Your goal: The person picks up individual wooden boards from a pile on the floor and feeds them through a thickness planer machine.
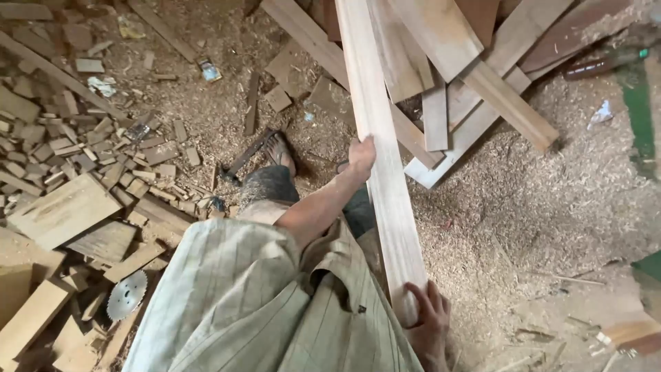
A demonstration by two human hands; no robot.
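Mid-carry, it seems: long plank (385, 172) running 12 to 6 over sawdust floor (537, 227), left hand (361, 156) clasping its edge midway, right hand (427, 320) wrapped round near end; next move likely calls for clearing board pile (475, 76) at 1

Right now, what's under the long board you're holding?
Under the long board lie sawdust floor and crossed planks. The floor directly beneath it is hidden.

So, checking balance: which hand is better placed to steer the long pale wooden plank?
Left hand, probably: it grips the plank farther up; the right hand holds the near end beside the body.
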